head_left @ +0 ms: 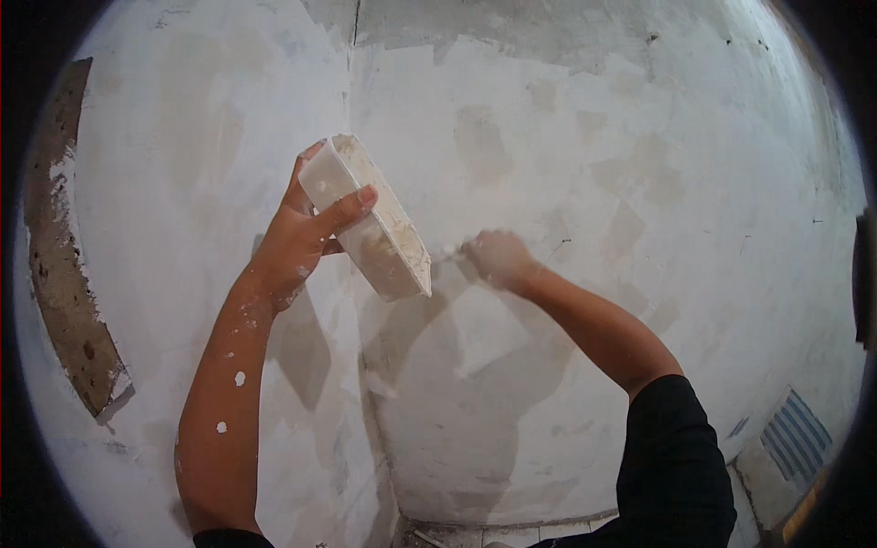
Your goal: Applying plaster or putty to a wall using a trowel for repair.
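Observation:
My left hand (315, 215) grips a translucent white rectangular plastic tub (352, 233), its thumb over the near rim. The tub is tilted, with its open side facing right. Off-white putty (393, 210) coats the inside and its rim. To the right, my right hand (502, 260) is closed in a fist close to the patchy white wall (548, 173). Something pale pokes out at its left side, too blurred to name. White splashes of putty dot my left forearm.
Two walls meet at a corner just behind the tub. A long brown bare strip (68, 228) runs down the left wall. A nail (565, 241) sticks out right of my right hand. A blue striped patch (797, 438) shows at lower right, and floor tiles (562, 530) below.

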Tool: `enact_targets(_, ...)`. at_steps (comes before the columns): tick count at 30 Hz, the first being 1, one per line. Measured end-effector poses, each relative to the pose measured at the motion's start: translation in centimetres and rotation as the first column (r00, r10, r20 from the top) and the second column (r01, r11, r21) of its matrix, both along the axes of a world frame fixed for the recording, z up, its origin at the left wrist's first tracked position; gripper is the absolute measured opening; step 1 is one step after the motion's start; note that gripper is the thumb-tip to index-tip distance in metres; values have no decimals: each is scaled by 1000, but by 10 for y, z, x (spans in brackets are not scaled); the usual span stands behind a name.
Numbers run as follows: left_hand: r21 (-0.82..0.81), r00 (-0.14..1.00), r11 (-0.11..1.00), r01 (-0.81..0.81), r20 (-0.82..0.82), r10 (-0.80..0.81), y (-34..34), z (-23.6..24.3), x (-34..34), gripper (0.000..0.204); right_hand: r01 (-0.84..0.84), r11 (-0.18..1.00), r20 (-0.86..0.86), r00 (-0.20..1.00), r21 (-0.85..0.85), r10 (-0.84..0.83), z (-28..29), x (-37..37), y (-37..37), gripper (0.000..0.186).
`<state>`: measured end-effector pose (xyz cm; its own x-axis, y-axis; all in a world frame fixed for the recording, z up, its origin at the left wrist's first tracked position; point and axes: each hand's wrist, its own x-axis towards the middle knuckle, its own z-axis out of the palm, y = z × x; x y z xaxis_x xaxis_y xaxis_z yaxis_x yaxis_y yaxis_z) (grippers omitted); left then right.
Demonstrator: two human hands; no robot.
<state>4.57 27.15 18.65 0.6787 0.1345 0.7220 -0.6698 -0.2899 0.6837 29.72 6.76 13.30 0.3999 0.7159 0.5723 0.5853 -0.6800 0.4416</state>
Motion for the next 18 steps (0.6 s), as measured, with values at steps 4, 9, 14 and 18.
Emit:
enact_targets(4,7,1000,1000,19,16,-19,-5,2,-1,85,-108,963,249,967,246,45,90,14,-9,18)
enact_targets(9,-1,996,996,-84,-36,84,-6,3,4,88,-133,942,517,855,308,-48,201,14,-14,25)
enact_targets(14,-12,995,996,-87,-48,86,-2,2,7,90,-62,972,505,861,228,-63,206,-3,21,11)
enact_targets(18,14,993,996,-90,-70,91,-5,3,12,91,-138,986,594,803,96,55,150,14,12,11)
